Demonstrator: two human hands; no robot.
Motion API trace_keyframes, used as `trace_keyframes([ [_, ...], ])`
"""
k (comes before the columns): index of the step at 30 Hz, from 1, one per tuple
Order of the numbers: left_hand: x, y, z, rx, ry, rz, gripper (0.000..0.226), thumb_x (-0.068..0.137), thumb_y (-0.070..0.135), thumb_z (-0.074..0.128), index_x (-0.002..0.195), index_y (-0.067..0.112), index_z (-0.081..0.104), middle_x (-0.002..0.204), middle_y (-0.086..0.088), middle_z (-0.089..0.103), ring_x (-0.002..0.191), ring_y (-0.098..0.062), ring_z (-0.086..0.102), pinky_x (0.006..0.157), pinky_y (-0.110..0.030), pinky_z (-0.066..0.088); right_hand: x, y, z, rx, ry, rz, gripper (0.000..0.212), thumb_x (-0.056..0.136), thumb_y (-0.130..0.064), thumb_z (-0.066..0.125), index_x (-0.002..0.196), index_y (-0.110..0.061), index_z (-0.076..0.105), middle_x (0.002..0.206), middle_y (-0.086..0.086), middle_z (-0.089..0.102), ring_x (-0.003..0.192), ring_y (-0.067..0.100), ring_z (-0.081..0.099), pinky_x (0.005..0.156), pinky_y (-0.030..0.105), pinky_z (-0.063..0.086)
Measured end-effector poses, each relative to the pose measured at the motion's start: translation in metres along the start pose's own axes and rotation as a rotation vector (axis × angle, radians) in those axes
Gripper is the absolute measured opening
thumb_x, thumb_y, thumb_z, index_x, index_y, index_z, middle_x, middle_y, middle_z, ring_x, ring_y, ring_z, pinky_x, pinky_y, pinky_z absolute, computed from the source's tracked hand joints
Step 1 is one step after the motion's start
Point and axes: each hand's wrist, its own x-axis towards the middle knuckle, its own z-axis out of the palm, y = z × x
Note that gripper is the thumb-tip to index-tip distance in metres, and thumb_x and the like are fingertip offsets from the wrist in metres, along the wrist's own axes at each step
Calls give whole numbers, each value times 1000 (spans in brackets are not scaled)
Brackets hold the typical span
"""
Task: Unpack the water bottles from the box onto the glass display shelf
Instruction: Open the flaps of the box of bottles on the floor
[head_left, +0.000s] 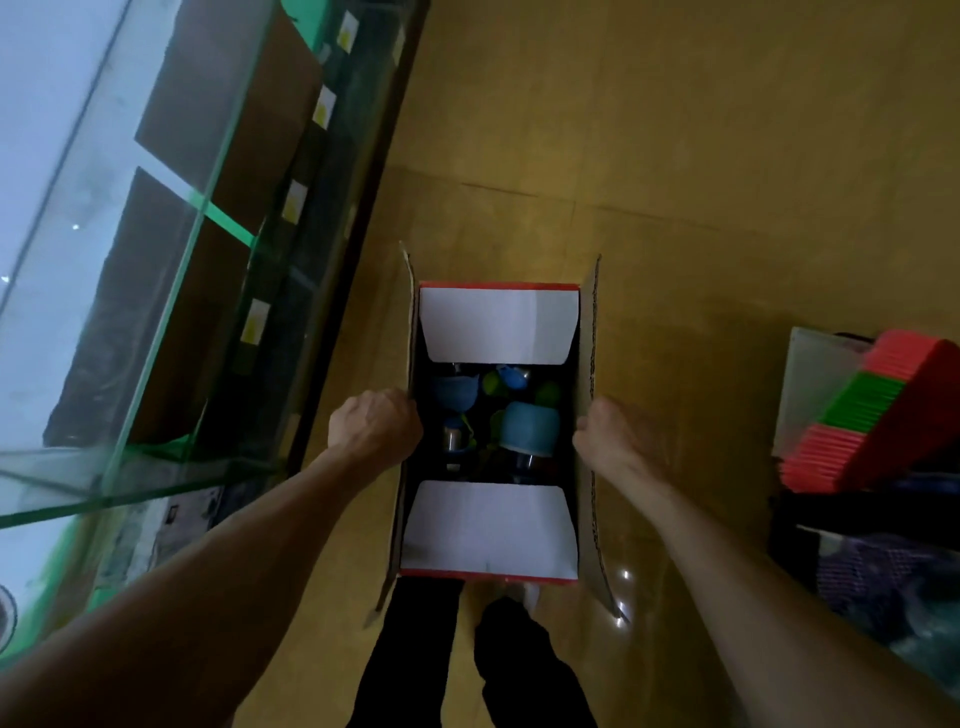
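An open cardboard box (493, 530) stands on the floor below me, its two white end flaps folded inward and its long side flaps up. Inside, in the dark gap, lie several water bottles with blue and green caps; the biggest blue cap (530, 427) is at the right. My left hand (375, 423) grips the left side flap with curled fingers. My right hand (610, 436) grips the right side flap the same way. The glass display shelf (93, 218) runs along the left, with green-edged panes.
Brown cartons sit under the glass of the display case, with small yellow tags along its dark front frame (337, 270). At the right edge stand a stack of red and green items (872, 415) and dark bags. My legs (519, 670) are just behind the box on the yellowish floor.
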Motion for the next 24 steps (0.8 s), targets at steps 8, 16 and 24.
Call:
trace_keyframes([
  [8,62,8,-41,57,-6,56,26,107,32,41,99,16,60,77,0,58,70,-16,61,67,-31,55,33,-30,-36,-44,6,-8,20,103,-16,56,88,-11,68,74,1,61,65,17,56,61,29,46],
  [16,119,3,-95,65,-41,119,24,105,38,48,94,18,57,75,2,58,76,-18,65,70,-32,57,60,-84,-67,-73,5,72,22,104,-19,53,88,-14,67,65,-4,49,61,14,49,59,26,40],
  [24,174,2,-142,131,4,122,20,101,42,55,95,23,56,72,6,53,72,-15,58,62,-30,44,91,-129,-102,-51,21,105,25,106,-21,50,94,-7,67,70,5,58,56,12,47,53,26,37],
])
